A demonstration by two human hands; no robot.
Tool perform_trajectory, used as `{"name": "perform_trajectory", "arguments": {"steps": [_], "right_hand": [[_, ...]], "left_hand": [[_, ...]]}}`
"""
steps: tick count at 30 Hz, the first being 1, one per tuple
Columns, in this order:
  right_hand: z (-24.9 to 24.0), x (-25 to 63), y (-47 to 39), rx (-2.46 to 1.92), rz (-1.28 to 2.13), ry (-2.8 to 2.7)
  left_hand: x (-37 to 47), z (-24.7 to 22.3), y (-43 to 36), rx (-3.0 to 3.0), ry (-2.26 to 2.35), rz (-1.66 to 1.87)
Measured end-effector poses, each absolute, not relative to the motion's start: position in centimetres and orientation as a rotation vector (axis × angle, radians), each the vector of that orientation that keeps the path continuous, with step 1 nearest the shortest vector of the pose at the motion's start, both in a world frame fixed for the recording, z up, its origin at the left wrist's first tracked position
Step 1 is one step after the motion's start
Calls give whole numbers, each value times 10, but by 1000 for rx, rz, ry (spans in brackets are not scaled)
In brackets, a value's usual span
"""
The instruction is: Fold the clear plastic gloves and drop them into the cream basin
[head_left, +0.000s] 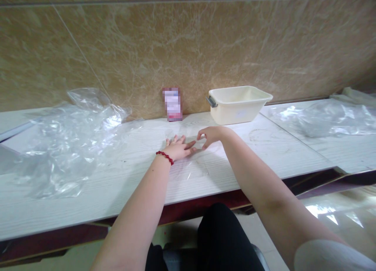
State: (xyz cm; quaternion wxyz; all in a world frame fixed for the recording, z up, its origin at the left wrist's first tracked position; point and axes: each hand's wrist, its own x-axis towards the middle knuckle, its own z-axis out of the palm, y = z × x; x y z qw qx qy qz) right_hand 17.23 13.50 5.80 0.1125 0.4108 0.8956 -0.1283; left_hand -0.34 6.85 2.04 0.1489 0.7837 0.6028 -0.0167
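My left hand (pixel 178 150), with a red bead bracelet (pixel 165 156) at the wrist, lies flat with its fingers spread. It presses on what looks like a clear plastic bag (pixel 192 173), smooth on the table and hard to make out against the white. Just to its right is my right hand (pixel 213 135), bent downward with its fingers curved. Its thumb and forefinger stand apart, close to the left fingertips, and I see nothing between them. The other fingers of that hand are partly hidden.
On the white wood-grain table (pixel 123 185), a heap of clear plastic bags (pixel 73 138) lies left and more plastic (pixel 326 116) right. A cream plastic bin (pixel 235 110) with a grey handle stands behind my right hand. A phone-like blurred upright (pixel 172 104) leans on the marbled wall (pixel 164 44).
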Motion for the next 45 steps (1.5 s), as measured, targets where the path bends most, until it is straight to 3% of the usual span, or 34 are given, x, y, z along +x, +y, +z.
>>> {"name": "perform_trajectory", "arguments": {"steps": [15,23,34,40,45], "right_hand": [[63,171,129,1261,-396,2589],[61,171,135,1422,-261,2708],[50,174,142,1304,-492,2735],[65,167,137,1524,-359,2804],[81,165,103,1267,-301,2856]], "left_hand": [[-9,28,68,2240,1735,-87],[-28,43,70,2277,1851,101],[-71,85,13,2484,1631,115],[-73,78,-17,2435,1654,102],[-59,57,-44,2489,1646,251]]}}
